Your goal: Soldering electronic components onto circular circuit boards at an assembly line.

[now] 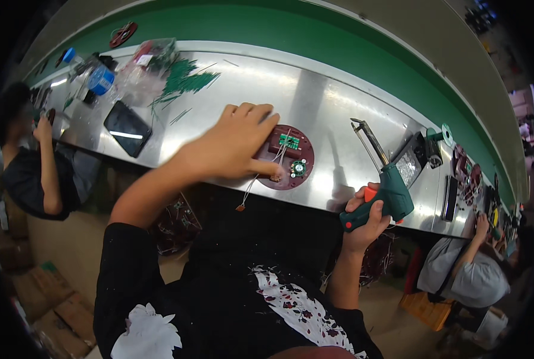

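Note:
A dark red round plate (306,147) lies on the metal bench in front of me. It carries a small green circuit board (289,142), a round green-and-silver part (298,168) and pale wires. My left hand (237,140) grips its left side, fingers curled at the upper edge and thumb pressed near the lower wires. Over the bench's front edge dangle wires with a small orange-brown tab (240,208) at the end. To the right, my right hand (366,218) is wrapped around a dark green soldering gun (394,194), its prongs pointing up and away from the plate.
Cut green wires (186,81), clear plastic bags (144,72), a bottle (99,79) and a black phone (127,128) lie at the left. Right of the gun are a dark tray (409,160) and a solder spool (440,134). People work at both ends of the bench.

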`<state>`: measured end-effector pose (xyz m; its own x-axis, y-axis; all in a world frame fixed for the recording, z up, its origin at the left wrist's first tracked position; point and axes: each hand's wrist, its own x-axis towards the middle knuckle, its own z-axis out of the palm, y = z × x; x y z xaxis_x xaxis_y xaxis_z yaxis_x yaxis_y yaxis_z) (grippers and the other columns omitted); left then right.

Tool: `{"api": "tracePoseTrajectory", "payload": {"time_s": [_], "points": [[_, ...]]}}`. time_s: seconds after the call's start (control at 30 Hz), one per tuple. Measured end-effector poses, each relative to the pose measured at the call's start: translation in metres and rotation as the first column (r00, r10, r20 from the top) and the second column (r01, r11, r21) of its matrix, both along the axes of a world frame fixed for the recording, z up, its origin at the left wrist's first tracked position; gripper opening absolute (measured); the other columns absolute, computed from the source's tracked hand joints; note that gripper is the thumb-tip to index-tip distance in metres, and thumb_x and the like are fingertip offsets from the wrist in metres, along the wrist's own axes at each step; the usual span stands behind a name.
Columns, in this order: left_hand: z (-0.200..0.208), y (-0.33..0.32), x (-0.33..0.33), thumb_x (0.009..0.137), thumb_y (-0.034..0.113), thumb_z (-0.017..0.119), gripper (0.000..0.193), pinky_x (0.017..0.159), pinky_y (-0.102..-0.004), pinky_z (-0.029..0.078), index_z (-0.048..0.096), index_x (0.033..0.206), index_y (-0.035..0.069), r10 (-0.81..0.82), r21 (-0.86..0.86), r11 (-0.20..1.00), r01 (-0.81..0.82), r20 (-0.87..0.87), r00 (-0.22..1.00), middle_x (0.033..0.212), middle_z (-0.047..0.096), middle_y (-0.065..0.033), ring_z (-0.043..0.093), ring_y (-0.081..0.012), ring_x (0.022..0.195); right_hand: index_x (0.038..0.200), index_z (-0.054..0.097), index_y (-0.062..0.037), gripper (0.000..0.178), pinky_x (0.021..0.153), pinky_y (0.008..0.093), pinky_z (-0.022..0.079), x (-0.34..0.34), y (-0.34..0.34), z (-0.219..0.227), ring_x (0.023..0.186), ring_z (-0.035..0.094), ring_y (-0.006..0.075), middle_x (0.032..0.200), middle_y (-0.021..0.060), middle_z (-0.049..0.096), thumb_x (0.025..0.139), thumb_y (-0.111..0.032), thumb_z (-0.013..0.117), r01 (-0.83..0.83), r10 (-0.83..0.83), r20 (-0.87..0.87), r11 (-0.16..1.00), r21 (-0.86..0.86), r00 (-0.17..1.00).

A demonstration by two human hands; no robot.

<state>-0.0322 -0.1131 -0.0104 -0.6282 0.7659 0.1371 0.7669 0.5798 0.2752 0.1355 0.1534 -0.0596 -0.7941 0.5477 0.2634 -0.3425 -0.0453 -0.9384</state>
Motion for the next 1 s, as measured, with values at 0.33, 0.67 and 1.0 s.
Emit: {"api": "tracePoseTrajectory", "payload": {"time_s": [0.33, 0.67, 1.0], "points": [[0.015, 0.032, -0.05, 0.078, 0.013, 0.071, 0.032, 0.101, -0.0422, 0.048, 0.061, 0.107, 0.003, -0.488, 0.445, 0.842, 0.305, 0.389, 0.781, 0.123, 0.06, -0.0151, 0.057, -0.0331, 0.118, 0.122, 0.052, 0.0038, 0.049, 0.059, 0.0278, 0.045, 0.009, -0.005, 0.004, 0.066, 0.057, 0.0151, 0.097, 0.0129, 0.06, 0.104, -0.042, 0.056, 0.029, -0.03, 0.016, 0.995, 0.091, 0.999], [-0.01, 0.028, -0.05, 0.085, 0.007, 0.069, 0.012, 0.098, -0.04, 0.042, 0.06, 0.093, 0.006, -0.484, 0.483, 0.823, 0.299, 0.321, 0.814, 0.109, 0.061, -0.0095, 0.057, -0.0306, 0.107, 0.124, 0.048, 0.003, 0.065, 0.06, 0.0274, 0.045, 0.022, 0.001, 0.003, 0.067, 0.057, 0.0161, 0.097, 0.0133, 0.058, 0.1, -0.056, 0.06, -0.01, -0.003, 0.115, 0.994, 0.111, 0.993], [-0.013, 0.033, -0.043, 0.086, 0.009, 0.071, 0.012, 0.1, -0.0395, 0.04, 0.06, 0.089, 0.006, -0.495, 0.517, 0.81, 0.278, 0.348, 0.796, 0.111, 0.061, -0.009, 0.057, -0.0293, 0.108, 0.125, 0.047, 0.0036, 0.066, 0.061, 0.0279, 0.046, 0.016, 0.002, 0.01, 0.069, 0.056, 0.0163, 0.097, 0.0145, 0.058, 0.1, -0.056, 0.059, -0.02, 0.01, 0.114, 0.996, 0.085, 0.993]]}}
